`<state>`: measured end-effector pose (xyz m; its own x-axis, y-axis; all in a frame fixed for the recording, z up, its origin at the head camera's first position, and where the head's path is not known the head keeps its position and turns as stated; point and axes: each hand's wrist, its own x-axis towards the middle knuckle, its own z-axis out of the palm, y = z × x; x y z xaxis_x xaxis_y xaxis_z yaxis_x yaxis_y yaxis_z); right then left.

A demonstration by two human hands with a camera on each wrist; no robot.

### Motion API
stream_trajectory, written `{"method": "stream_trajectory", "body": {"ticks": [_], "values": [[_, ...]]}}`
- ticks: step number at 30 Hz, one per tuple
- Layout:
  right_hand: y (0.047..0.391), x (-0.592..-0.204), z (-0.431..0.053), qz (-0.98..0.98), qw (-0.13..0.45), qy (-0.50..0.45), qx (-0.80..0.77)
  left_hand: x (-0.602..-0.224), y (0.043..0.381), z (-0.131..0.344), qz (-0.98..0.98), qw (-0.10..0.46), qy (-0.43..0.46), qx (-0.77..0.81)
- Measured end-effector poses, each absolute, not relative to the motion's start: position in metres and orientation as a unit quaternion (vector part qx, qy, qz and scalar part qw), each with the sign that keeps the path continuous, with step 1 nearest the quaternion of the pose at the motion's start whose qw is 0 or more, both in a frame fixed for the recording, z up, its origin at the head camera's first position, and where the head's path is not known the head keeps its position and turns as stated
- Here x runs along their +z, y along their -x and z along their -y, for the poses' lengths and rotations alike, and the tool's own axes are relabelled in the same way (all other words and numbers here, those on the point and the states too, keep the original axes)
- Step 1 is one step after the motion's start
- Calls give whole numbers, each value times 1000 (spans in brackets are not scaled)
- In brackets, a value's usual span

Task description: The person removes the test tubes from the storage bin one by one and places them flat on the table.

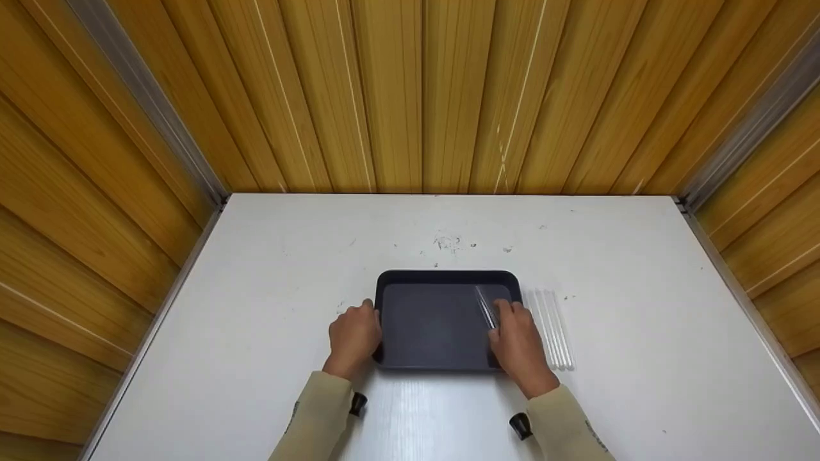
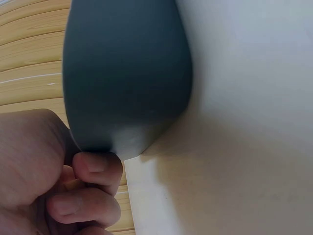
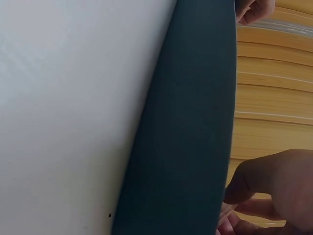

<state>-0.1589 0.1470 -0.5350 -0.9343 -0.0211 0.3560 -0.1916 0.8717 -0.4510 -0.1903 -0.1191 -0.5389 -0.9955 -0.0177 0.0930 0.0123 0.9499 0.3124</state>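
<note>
A dark grey rectangular tray (image 1: 426, 326) lies on the white table. My left hand (image 1: 354, 334) grips its left rim, fingers curled at the outer wall (image 2: 127, 73) in the left wrist view. Over the tray's right part, my right hand (image 1: 522, 346) holds a clear tube (image 1: 485, 306), which slants up and left from the fingers. In the right wrist view, the tray's wall (image 3: 183, 117) hides most of that hand's fingers, and the tube does not show there. Several more clear tubes (image 1: 552, 330) lie side by side on the table, just right of the tray.
The white table (image 1: 288, 256) has small dark scuffs beyond the tray. Wood-patterned panels (image 1: 391, 96) stand along the back and both sides, with grey metal posts at the corners. A black wrist device (image 1: 520, 425) sits at the right cuff.
</note>
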Motion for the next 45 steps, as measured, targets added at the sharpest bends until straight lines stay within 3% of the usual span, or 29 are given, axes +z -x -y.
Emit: {"method": "stream_trajectory", "body": {"ticks": [18, 27, 45], "values": [[159, -528, -149, 950, 155, -22, 272, -539, 191, 120, 985, 34, 0, -167], [158, -525, -152, 946, 177, -28, 270, -537, 188, 121, 985, 55, 13, -161], [158, -519, -159, 947, 142, 9, 287, -537, 190, 120, 987, 40, 0, -157]]}}
